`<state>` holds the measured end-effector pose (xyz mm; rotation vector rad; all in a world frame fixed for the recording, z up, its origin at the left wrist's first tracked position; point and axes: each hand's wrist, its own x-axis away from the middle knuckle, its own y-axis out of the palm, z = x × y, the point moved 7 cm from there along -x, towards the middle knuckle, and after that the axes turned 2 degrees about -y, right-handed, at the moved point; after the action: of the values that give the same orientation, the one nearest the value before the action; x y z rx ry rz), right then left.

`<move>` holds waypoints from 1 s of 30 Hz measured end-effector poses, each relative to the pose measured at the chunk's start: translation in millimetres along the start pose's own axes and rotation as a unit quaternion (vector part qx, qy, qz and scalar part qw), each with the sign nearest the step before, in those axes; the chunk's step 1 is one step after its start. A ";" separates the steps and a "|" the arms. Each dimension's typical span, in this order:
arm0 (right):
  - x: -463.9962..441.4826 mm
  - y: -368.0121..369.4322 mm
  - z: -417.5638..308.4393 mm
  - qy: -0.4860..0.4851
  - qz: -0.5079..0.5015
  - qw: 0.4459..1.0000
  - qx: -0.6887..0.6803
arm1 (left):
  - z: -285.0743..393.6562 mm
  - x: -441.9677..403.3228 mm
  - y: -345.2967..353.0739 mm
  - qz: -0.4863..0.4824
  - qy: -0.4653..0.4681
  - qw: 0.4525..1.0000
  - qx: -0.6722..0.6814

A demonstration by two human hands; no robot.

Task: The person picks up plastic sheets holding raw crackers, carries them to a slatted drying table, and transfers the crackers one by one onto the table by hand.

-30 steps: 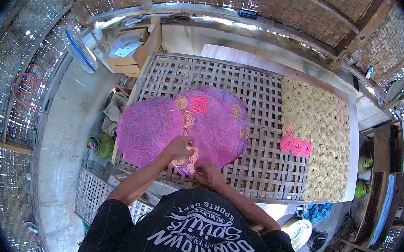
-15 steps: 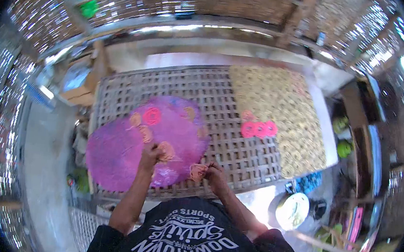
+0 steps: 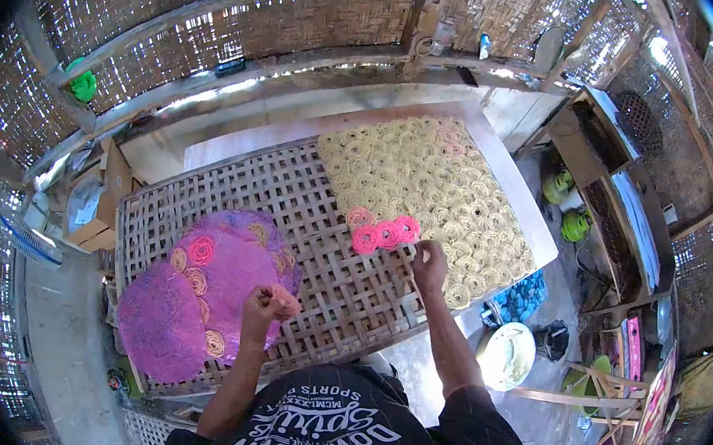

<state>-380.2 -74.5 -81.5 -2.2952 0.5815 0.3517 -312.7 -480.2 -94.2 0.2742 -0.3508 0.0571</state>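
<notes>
My left hand (image 3: 259, 312) is closed on a peach-pink coil of noodle-like strands (image 3: 286, 303), held over the right edge of a purple sheet (image 3: 235, 279). On that sheet lie a bright pink coil (image 3: 201, 250) and several tan and orange coils (image 3: 215, 344). My right hand (image 3: 430, 266) has its fingers curled in, above the slatted woven rack (image 3: 330, 276). It is right beside a row of bright pink coils (image 3: 387, 234) and the front-left edge of many pale yellow coils (image 3: 429, 187). Whether anything is in its fingers is hidden.
A white tub (image 3: 507, 357) stands on the floor by the rack's right front corner, near a blue bundle (image 3: 521, 298). Wooden shelving (image 3: 615, 170) is at the right. A cardboard box (image 3: 100, 198) sits at the left, and woven bamboo walls surround the rack.
The view has turned right. My right hand has moved from the sheet's edge to the pink and pale coils. My left hand is now raised with a coil at the sheet's right side.
</notes>
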 end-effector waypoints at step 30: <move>8.6 62.5 34.6 0.161 -0.181 0.967 -0.075 | -1.4 5.9 71.7 -0.030 0.125 0.852 -0.508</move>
<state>-407.0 -91.8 -145.9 -2.5649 0.2841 -0.1619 -314.1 -410.8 -75.1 -0.7761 -0.0746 -0.1568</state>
